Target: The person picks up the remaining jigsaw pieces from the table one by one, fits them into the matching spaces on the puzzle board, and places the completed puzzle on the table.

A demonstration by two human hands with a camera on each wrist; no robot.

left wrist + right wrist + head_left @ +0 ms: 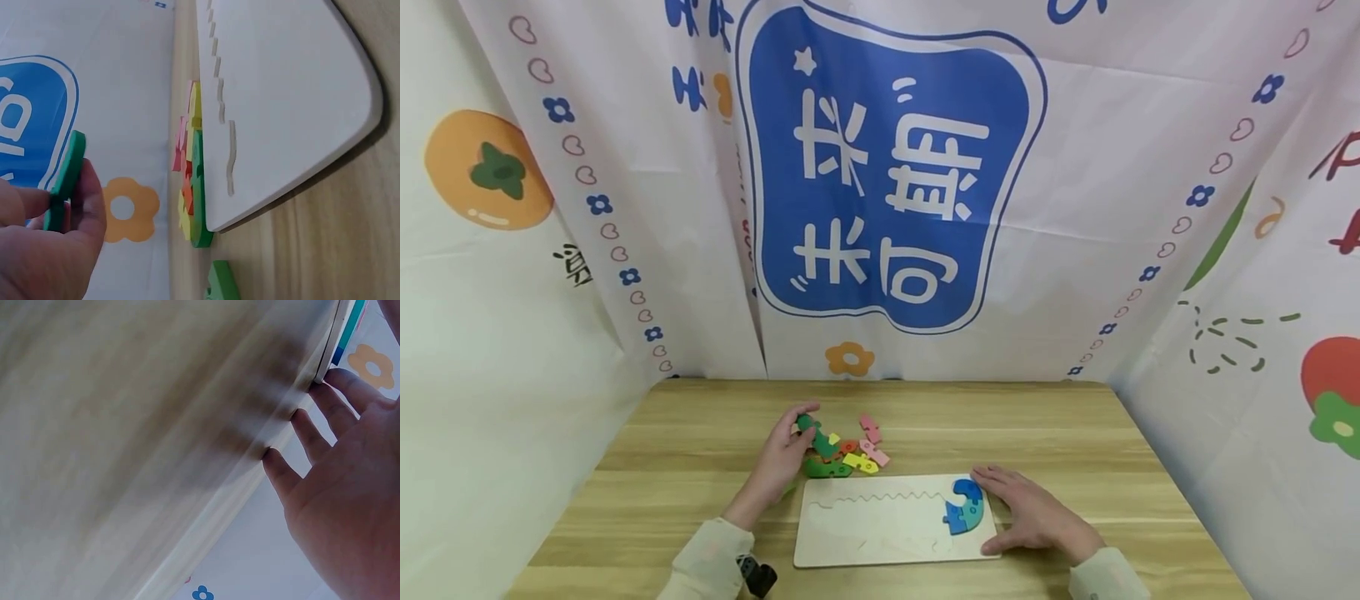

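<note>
Left hand (784, 451) pinches dark green piece (823, 441) just beyond far left corner of board (850, 542); right hand (1030, 512), spread wide, touches its right edge. Step appears to be piece selection; next move likely calls for aligning that piece with wavy outline (221, 100).

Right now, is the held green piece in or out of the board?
Out: the left hand holds the green piece raised, apart from the board.
</note>
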